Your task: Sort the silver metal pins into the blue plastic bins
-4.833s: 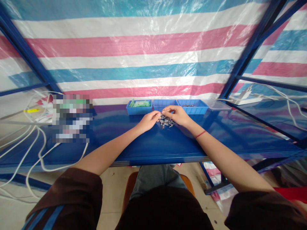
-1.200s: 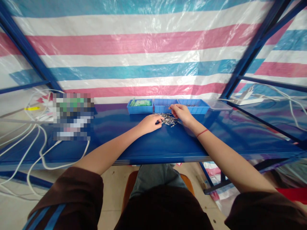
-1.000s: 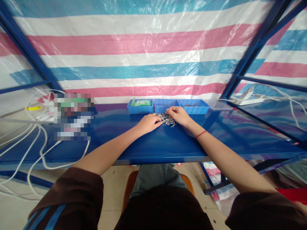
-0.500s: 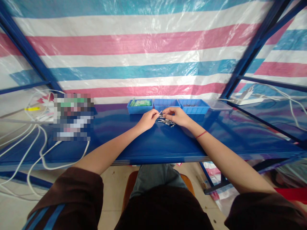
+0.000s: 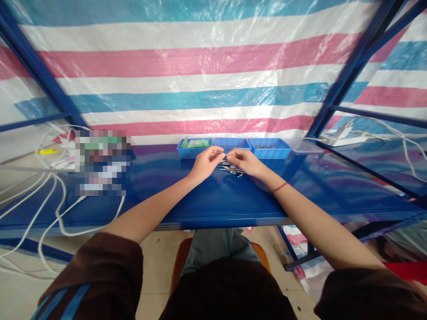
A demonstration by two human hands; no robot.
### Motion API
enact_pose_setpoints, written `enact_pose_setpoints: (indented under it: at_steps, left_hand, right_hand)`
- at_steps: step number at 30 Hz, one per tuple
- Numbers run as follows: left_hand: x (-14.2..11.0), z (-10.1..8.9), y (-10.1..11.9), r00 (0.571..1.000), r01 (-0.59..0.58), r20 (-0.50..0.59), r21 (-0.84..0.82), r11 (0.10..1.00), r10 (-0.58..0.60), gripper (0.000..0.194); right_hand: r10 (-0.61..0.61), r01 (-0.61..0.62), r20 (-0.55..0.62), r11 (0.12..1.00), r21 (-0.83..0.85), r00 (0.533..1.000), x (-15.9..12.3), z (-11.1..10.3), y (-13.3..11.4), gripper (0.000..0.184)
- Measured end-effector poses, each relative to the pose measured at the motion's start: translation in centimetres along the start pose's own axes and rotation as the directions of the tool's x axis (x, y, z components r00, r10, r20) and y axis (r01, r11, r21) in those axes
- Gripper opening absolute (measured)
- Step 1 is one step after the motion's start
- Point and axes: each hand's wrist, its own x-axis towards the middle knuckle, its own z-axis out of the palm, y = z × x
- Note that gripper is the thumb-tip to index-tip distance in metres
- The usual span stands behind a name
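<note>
A loose pile of small silvery metal pins [image 5: 233, 170], some with dark parts, lies on the blue tabletop under my fingertips. Over its left side, my left hand [image 5: 207, 163] is closed in a pinch, thumb and index fingertip close together, the other fingers curled loosely above. My right hand [image 5: 247, 163] pinches from the other side, its fingertips almost meeting those of the left. A thin sliver of metal seems to show between the two hands. It is too small and too covered to tell how each hand grips it.
Behind my hands stand three blue bins: the left bin [image 5: 185, 153] holds green packets, the middle bin [image 5: 247, 143] and right bin [image 5: 270, 153] hold small metal parts. A clear plastic lid [image 5: 307, 146] lies at right. White cables [image 5: 60, 209] hang at left beside a blurred-out patch.
My left fingers have lifted and loosened a little, with the thumb moving right toward my right fingertips. My right fingers have drawn in slightly. The pile looks the same.
</note>
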Motion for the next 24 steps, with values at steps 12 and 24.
enact_pose_setpoints:
  at_steps: [12, 24]
  left_hand:
    - [-0.1, 0.0, 0.3, 0.999, -0.028, -0.015, 0.020, 0.999, 0.029, 0.012]
    - [0.1, -0.2, -0.9, 0.994, -0.044, 0.105, 0.214, 0.976, 0.022, 0.014]
  right_hand:
    - [0.021, -0.019, -0.016, 0.995, 0.095, 1.000, -0.2, 0.2, -0.7, 0.037]
    - [-0.071, 0.063, -0.209, 0.997, -0.045, 0.975, 0.1, 0.5, -1.2, 0.030]
